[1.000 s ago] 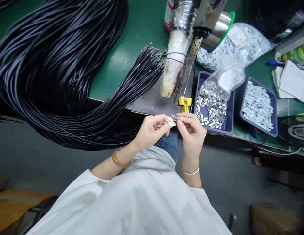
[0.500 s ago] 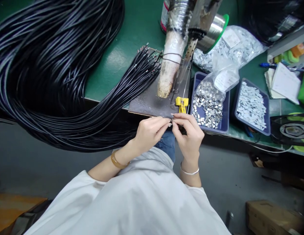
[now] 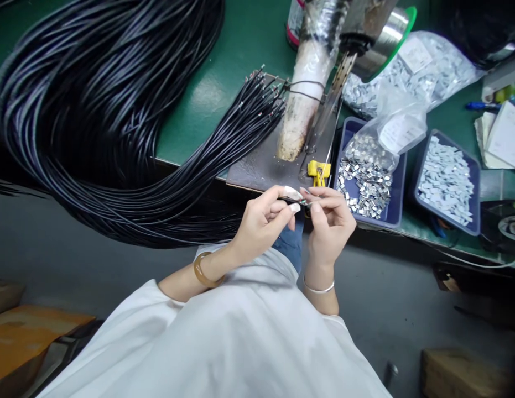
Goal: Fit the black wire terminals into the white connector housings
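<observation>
My left hand (image 3: pixel 263 221), with white wraps on the thumb and index fingertip, pinches a thin black cable end (image 3: pixel 302 203) in front of the bench edge. Tiny red and green wires show at that end. From the other side, my right hand (image 3: pixel 329 221) has its thumb and fingers closed on the same end; whether a small part is also in them is hidden. Just beyond the fingertips is a yellow clip (image 3: pixel 319 169), below a soldering iron's slotted metal barrel (image 3: pixel 342 74). A thick bundle of black cables (image 3: pixel 191 182) hangs over the edge at left.
A blue tray of small metal shells (image 3: pixel 365 188) stands right of the clip, and a second tray of pale flat pieces (image 3: pixel 448 179) beyond it. Behind are a solder wire spool (image 3: pixel 384 44), a plastic bag of parts (image 3: pixel 440 66) and a wrapped white cone-like post (image 3: pixel 301 94).
The left fingers have shifted and turned, so their white wraps and the coloured wires show again. Both hands stay close together. The view swung slightly left, then back right.
</observation>
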Available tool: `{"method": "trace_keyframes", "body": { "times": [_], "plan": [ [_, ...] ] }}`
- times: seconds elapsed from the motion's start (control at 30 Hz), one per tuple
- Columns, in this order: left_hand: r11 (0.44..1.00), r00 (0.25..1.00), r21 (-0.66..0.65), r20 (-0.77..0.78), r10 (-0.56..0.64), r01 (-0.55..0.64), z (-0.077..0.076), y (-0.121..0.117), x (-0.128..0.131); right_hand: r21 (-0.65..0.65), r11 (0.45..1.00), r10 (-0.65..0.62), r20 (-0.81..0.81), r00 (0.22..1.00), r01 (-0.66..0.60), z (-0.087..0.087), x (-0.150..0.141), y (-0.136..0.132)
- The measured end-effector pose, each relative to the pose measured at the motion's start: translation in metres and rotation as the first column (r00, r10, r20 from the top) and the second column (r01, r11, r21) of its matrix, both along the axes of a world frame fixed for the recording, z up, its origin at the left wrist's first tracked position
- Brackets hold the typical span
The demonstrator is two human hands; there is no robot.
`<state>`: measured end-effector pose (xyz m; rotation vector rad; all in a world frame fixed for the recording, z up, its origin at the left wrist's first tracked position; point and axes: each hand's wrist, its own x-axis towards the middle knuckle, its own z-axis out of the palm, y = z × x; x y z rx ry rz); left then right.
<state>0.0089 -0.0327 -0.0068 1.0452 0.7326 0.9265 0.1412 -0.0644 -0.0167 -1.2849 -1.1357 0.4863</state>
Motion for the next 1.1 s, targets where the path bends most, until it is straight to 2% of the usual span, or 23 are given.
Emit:
{"method": "trace_keyframes", "body": {
  "times": [0.07, 0.17, 0.4, 0.57, 0.93, 1.0, 1.1],
  "plan": [
    [0.999, 1.0, -0.025, -0.005, 0.023, -0.023, 0.003, 0.005, -0.001, 0.038, 0.997, -0.062, 0.011, 0.998, 0.062, 0.001, 0.004, 0.0],
    [0.996, 0.998, -0.055, -0.02, 0.067, -0.068, 0.006, 0.012, -0.003, 0.093, 0.989, -0.128, 0.154, 0.98, 0.115, 0.003, 0.007, -0.001],
    [0.989, 0.991, -0.078, -0.042, 0.125, -0.128, 0.006, 0.017, 0.001, 0.163, 0.986, -0.087, 0.44, 0.894, 0.016, 0.009, 0.01, -0.004],
    [0.996, 0.997, -0.036, -0.036, 0.074, -0.075, 0.007, 0.018, 0.002, 0.106, 0.992, 0.001, 0.541, 0.841, -0.069, 0.011, 0.013, -0.002],
    [0.999, 0.994, 0.041, -0.102, 0.028, -0.023, 0.001, 0.015, 0.001, -0.006, 0.994, 0.095, 0.534, 0.84, -0.109, 0.003, 0.013, -0.001],
    [0.999, 0.993, 0.016, -0.111, 0.039, -0.038, 0.001, 0.015, 0.001, -0.004, 0.996, 0.077, 0.482, 0.873, -0.086, 0.0, 0.011, -0.002],
    [0.997, 0.994, -0.039, -0.093, 0.064, -0.068, 0.002, 0.019, 0.001, 0.044, 0.998, -0.056, 0.365, 0.929, 0.042, -0.002, 0.011, -0.003]
  ]
}}
